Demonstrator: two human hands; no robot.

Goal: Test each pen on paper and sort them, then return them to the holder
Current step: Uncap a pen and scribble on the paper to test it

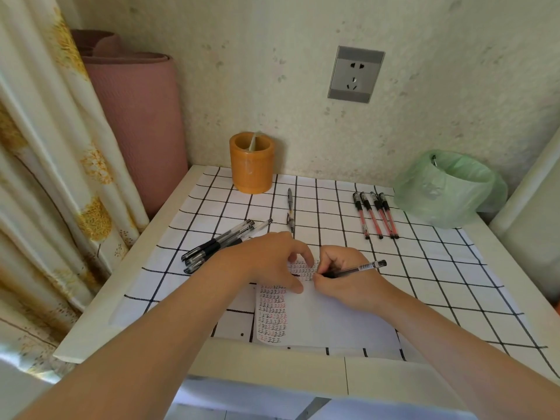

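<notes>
Pens in black pile [216,245] and red row [375,215] await the holder [252,165]; your right hand [342,277] grips a pen [360,267], left hand [266,259] pressing paper [327,322].

4 red pens [371,215], about 4 black pens [218,244] (overlapping pile), 1 lone pen [290,210], 1 held pen [357,269], 1 holder [252,168].

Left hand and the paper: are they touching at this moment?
Touching. The head view shows fingertips of the left hand resting on the paper, on its written part, with no gap, while the right hand grips the black pen.
</notes>
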